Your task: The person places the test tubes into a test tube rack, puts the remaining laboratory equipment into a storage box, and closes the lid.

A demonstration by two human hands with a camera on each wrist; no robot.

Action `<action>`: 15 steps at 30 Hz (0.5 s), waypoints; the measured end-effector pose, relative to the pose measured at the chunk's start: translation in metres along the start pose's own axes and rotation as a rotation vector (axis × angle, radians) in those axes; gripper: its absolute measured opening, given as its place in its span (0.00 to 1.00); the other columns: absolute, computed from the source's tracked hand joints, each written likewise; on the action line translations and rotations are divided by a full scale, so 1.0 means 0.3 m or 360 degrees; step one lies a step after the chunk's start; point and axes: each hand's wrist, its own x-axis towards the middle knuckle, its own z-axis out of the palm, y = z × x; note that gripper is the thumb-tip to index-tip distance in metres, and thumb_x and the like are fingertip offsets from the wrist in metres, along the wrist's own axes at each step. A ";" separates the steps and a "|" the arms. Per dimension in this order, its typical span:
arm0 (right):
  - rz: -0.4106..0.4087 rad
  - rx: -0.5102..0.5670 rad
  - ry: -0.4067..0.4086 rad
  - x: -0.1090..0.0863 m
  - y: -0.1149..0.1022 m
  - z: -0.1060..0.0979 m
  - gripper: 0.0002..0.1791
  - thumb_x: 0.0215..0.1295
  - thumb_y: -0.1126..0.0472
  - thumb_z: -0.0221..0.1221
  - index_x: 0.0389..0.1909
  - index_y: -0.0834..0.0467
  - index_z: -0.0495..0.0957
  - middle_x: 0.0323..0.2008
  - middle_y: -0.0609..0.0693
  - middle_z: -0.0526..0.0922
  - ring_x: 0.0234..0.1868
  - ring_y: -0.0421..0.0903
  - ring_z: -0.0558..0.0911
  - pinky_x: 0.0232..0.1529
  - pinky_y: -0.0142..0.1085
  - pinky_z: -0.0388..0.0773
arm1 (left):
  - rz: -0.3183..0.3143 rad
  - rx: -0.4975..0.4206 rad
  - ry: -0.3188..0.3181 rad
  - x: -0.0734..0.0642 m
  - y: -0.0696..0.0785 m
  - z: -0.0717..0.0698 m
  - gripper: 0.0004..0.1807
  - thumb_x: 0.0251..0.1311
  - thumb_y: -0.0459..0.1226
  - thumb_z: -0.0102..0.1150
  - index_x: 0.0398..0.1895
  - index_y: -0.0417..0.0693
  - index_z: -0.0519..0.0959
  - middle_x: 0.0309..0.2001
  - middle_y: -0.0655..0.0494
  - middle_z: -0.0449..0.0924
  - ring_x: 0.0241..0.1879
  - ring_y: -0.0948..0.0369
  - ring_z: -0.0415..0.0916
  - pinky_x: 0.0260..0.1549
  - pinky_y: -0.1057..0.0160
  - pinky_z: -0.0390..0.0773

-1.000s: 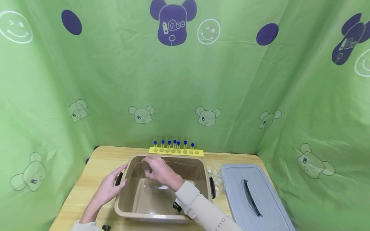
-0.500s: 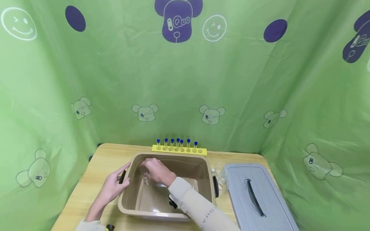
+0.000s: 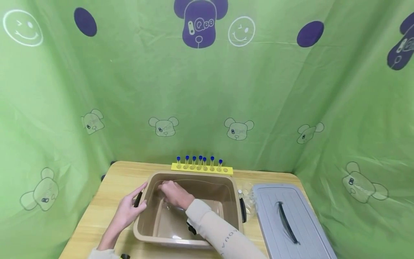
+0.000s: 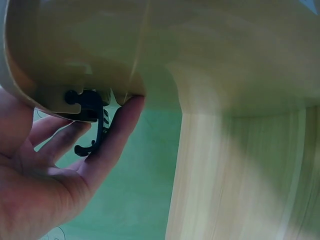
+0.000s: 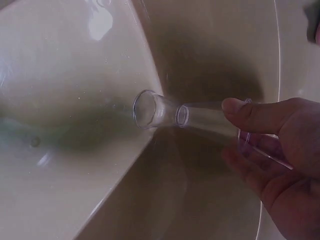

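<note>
My right hand [image 3: 173, 192] reaches into a brown storage box [image 3: 197, 241] near its back left corner. In the right wrist view it pinches a clear cup [image 5: 207, 117] by the wide end. The cup narrows in the middle and flares to a round end near the box floor. At the box's left side, my left hand [image 3: 127, 212] holds the edge beside the black handle [image 4: 102, 120]. The left wrist view has its fingers reaching round outside the handle, with one fingertip against the wall. Part of the thumb is cut off there.
A yellow rack [image 3: 228, 170] with several blue-capped tubes [image 3: 194, 162] stands behind the box. To the right lies a grey lid [image 3: 291, 219] with a black handle. Between lid and box are clear items [image 3: 248, 199], too indistinct to name. A patterned green curtain [image 3: 200, 90] encloses the wooden table [image 3: 123, 176].
My right hand has lowered deeper into the box with the cup. The left hand stays at the box's left edge. The head view has shifted slightly.
</note>
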 end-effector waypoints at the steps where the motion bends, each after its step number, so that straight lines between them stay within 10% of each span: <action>1: -0.0007 -0.0008 0.0005 -0.001 -0.001 0.000 0.20 0.52 0.71 0.73 0.47 0.57 0.86 0.35 0.46 0.84 0.34 0.38 0.80 0.37 0.22 0.80 | -0.0004 0.0005 0.0000 -0.001 -0.002 0.001 0.37 0.58 0.26 0.63 0.75 0.45 0.69 0.19 0.51 0.81 0.11 0.64 0.70 0.08 0.68 0.72; 15: -0.0094 -0.0074 0.0026 -0.049 -0.015 -0.077 0.24 0.54 0.73 0.71 0.53 0.55 0.85 0.46 0.47 0.88 0.44 0.41 0.85 0.47 0.25 0.82 | 0.0007 0.0006 0.0028 -0.005 0.002 0.011 0.37 0.58 0.25 0.63 0.74 0.45 0.70 0.38 0.33 0.86 0.15 0.62 0.76 0.09 0.65 0.75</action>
